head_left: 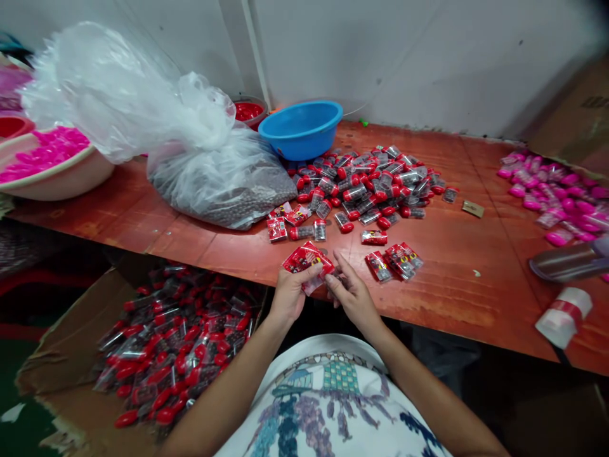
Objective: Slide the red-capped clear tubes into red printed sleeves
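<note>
My left hand (291, 293) is closed on a red printed packet (307, 259) at the near edge of the wooden table (451, 279). My right hand (349, 293) pinches the same packet from the right, fingers pressed together around its clear lower end. Several more red packets (397, 260) lie just right of my hands, and a few others (285, 222) lie just beyond them. Behind them is a heap of small clear tubes with red caps (368, 184).
A clear plastic bag of dark beads (223, 184) lies at left, a blue bowl (301, 129) behind it. A beige basin of pink pieces (45, 162) stands far left. Pink-capped tubes (556, 197) lie far right. A cardboard box of finished red-capped tubes (176, 349) sits below.
</note>
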{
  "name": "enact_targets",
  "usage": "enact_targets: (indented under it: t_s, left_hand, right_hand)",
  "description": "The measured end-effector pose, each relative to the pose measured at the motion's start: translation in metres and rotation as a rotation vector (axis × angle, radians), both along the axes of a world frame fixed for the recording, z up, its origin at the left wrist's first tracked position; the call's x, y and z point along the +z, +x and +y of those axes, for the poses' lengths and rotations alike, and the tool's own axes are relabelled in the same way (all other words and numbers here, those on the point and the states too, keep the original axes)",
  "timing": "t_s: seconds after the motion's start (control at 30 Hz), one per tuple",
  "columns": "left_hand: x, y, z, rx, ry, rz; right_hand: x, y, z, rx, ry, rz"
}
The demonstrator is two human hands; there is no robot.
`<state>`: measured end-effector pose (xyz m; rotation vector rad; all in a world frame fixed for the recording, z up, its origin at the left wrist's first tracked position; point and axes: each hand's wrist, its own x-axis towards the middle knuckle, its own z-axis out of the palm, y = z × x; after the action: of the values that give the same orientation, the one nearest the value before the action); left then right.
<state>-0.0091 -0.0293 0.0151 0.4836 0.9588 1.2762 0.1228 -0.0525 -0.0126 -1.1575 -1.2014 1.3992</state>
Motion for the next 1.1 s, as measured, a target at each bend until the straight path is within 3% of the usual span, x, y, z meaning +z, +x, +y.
enact_targets:
  t_s: [0.13, 0.37, 0.57, 0.8, 0.93, 1.1]
  left_hand:
    - [0.003, -0.001, -0.002, -0.060, 0.031, 0.044]
    - [0.005, -0.005, -0.001, -0.162, 0.066, 0.116]
    - [0.007, -0.010, 0.002, -0.112, 0.151, 0.100]
    - [0.002, -0.004, -0.001, -0.020, 0.162, 0.202]
    - [0.003, -0.009, 0.000, -0.120, 0.143, 0.148]
    - [0.006, -0.011, 0.003, -0.177, 0.168, 0.064]
  right_hand:
    - [0.007, 0.001, 0.003, -0.015, -0.070, 0.141]
    - [0.003, 0.007, 0.004, -0.112, -0.007, 0.108]
    - [0.005, 0.017, 0.003, 0.019, 0.127, -0.074]
    - [0.012, 0.016, -0.004, -0.065, 0.284, -0.208]
    - [0.010, 0.013, -0.005, -0.089, 0.179, -0.103]
    - [0.009, 0.010, -0.008, -0.090, -0.111, 0.182]
